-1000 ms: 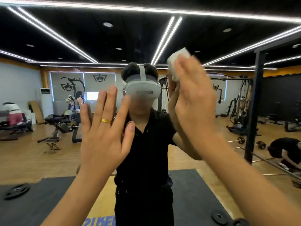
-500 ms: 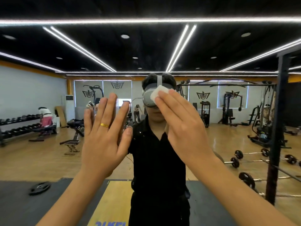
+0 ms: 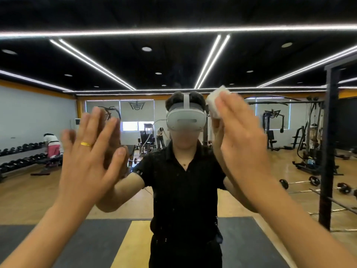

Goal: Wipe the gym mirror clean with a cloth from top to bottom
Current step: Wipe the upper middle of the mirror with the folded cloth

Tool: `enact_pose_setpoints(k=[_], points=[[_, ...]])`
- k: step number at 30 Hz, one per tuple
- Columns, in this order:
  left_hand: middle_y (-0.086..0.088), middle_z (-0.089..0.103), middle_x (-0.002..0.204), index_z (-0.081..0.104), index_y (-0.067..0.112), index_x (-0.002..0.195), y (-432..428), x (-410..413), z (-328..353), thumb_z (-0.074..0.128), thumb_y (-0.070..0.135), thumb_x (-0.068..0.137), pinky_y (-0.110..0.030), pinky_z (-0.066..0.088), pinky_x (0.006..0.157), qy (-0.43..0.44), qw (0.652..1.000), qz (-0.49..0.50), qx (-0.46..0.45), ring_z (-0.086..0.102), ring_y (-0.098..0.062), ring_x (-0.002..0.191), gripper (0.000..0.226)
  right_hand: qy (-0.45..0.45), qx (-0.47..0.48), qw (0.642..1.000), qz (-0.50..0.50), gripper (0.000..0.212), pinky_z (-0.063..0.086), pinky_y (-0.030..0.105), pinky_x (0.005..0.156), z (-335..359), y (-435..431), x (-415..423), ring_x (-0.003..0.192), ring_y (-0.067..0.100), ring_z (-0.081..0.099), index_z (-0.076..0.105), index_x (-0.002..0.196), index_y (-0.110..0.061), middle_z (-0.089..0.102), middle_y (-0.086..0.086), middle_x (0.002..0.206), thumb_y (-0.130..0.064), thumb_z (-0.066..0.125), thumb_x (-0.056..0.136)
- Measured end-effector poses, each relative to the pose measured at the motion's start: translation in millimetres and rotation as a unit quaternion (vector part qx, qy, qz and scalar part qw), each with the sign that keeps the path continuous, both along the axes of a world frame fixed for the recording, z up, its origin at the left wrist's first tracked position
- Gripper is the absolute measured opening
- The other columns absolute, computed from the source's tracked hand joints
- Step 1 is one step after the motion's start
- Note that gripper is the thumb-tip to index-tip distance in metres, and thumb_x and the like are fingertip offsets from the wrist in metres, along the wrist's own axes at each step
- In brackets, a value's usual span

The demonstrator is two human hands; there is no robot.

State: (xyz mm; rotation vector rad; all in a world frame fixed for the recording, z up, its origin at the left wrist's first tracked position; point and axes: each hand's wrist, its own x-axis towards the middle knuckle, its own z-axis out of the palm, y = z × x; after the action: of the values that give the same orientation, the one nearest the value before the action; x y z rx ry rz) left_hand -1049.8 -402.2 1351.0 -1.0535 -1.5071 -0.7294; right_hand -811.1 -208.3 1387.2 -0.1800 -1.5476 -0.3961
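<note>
— The fingers [image 3: 94,122] on the left: how many, and doing what?
— Five, all straight and spread, on the one left hand [image 3: 87,169]. It lies flat against the mirror [image 3: 173,60], meets its own reflection and holds nothing. One gold ring [image 3: 86,144] sits on the ring finger.
— Beyond it, in the glass?
— At the far left there is one dumbbell rack [image 3: 19,153] with two tiers, and one person in a white top [image 3: 50,141] bent beside it.
— And the middle?
— One reflected person in a black shirt [image 3: 185,190] wearing one white headset [image 3: 185,120]. Both reflected arms reach out to the hands.
— The right side, then.
— One right hand [image 3: 243,147], blurred by motion. Its fingers are straight and close together, pressing one white cloth [image 3: 212,105] flat onto the mirror just right of the reflected headset, at head height. The cloth peeks out above the fingertips. Through the blur I cannot count those fingers, nor tell whether the thumb hooks round the cloth.
— Further right?
— Two barbells [image 3: 299,181] on the reflected wooden floor, and one black upright post [image 3: 328,151] near the edge.
</note>
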Motion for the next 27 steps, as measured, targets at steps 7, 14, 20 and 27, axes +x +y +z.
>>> enact_pose_setpoints(k=[7, 14, 20, 27], points=[[-0.013, 0.015, 0.171, 0.031, 0.016, 0.161, 3, -14, -7, 0.034, 0.043, 0.103, -0.066, 0.011, 0.121, 0.024, 1.000, -0.010, 0.004, 0.014, -0.031, 0.158, 0.064, 0.006, -0.030, 0.999, -0.009, 0.053, 0.031, 0.024, 0.120, 28, -34, -34, 0.137, 0.027, 0.050, 0.055, 0.144, -0.001, 0.056, 0.017, 0.145, 0.012, 0.047, 0.093], [-0.011, 0.013, 0.171, 0.031, 0.016, 0.161, 3, -17, -7, 0.035, 0.041, 0.103, -0.068, 0.013, 0.119, 0.025, 0.999, -0.031, 0.008, 0.010, -0.029, 0.159, 0.063, -0.163, 0.138, 0.972, -0.097, 0.050, 0.041, 0.047, 0.116, 1, -34, -41, 0.141, 0.036, 0.049, 0.055, 0.144, 0.001, 0.054, 0.018, 0.149, 0.008, 0.052, 0.095], [-0.012, 0.013, 0.171, 0.031, 0.017, 0.161, 5, -23, -9, 0.029, 0.046, 0.107, -0.062, 0.007, 0.122, 0.045, 0.999, -0.026, 0.012, 0.011, -0.029, 0.158, 0.062, 0.003, 0.037, 0.997, -0.061, 0.049, 0.041, 0.050, 0.115, 45, -27, -45, 0.136, 0.039, 0.050, 0.058, 0.139, 0.005, 0.057, 0.024, 0.143, 0.004, 0.038, 0.095], [-0.011, 0.014, 0.171, 0.030, 0.017, 0.162, 4, -23, -8, 0.032, 0.044, 0.107, -0.060, 0.005, 0.123, 0.052, 0.998, -0.021, 0.020, 0.014, -0.030, 0.158, 0.061, -0.143, 0.120, 0.980, -0.073, 0.055, 0.037, 0.042, 0.120, -5, -53, -65, 0.142, 0.033, 0.046, 0.056, 0.143, 0.002, 0.054, 0.018, 0.149, 0.014, 0.064, 0.090]])
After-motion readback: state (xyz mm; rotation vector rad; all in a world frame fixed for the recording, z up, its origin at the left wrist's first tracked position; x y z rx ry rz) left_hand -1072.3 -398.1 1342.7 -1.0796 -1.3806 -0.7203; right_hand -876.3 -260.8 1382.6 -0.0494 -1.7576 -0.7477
